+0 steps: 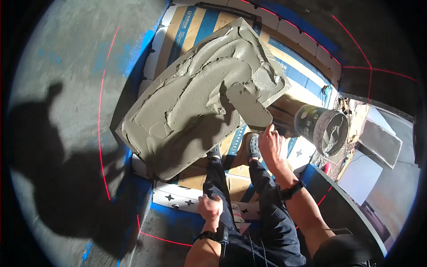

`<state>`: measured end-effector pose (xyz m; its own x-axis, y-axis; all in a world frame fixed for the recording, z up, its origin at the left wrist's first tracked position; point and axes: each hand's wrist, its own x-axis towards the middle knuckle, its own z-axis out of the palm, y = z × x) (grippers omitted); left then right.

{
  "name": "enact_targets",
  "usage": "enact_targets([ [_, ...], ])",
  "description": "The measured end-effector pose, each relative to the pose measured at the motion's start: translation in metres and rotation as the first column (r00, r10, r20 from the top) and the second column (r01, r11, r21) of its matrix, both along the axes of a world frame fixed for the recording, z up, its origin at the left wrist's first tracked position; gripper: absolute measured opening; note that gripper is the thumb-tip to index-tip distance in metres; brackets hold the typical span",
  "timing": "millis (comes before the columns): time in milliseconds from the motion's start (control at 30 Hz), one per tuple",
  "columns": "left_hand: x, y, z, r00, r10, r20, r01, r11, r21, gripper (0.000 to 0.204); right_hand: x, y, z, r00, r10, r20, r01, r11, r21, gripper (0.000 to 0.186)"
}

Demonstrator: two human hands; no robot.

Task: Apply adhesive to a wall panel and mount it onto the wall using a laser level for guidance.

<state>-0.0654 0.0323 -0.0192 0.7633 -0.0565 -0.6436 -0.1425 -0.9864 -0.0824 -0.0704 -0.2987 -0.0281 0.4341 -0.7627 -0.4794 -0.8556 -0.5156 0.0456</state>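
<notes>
Harsh light casts deep shadow (38, 142) leftward; fisheye edges blacken.

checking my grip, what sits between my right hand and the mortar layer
The head view shows a trowel, smeared grey, between the right hand and the mortar layer.

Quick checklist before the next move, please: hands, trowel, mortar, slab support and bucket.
1. Trowel in the right hand: ok.
2. Left hand off the mortar: ok, it is beside the left thigh.
3. Mortar surface even: not ok, ridges and folds show.
4. Slab supported underneath: cannot tell, its underside is hidden.
5. Bucket full: cannot tell, grey material shows inside but its depth is unclear.
</notes>
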Motion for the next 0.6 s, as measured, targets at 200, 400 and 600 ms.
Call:
enact_targets([
  [200, -0.003, 0.006, -0.005, 1.000, -0.021, 0.002, 0.021, 0.999, -0.030, 0.037, 0.005, -0.011, -0.003, 0.994, 0.106, -0.005, -0.106, 0.990, -0.092, 0.013],
  [400, 0.002, -0.005, 0.002, 1.000, 0.002, -0.022, -0.002, 1.000, -0.022, 0.036, 0.006, -0.013, 0.001, 0.986, 0.165, -0.029, -0.167, 0.977, -0.136, 0.011],
  [600, 0.000, 0.003, -0.002, 0.999, -0.028, 0.016, 0.029, 0.998, -0.055, 0.032, 0.007, -0.009, 0.003, 0.997, 0.074, 0.024, -0.075, 0.996, 0.057, 0.014],
])
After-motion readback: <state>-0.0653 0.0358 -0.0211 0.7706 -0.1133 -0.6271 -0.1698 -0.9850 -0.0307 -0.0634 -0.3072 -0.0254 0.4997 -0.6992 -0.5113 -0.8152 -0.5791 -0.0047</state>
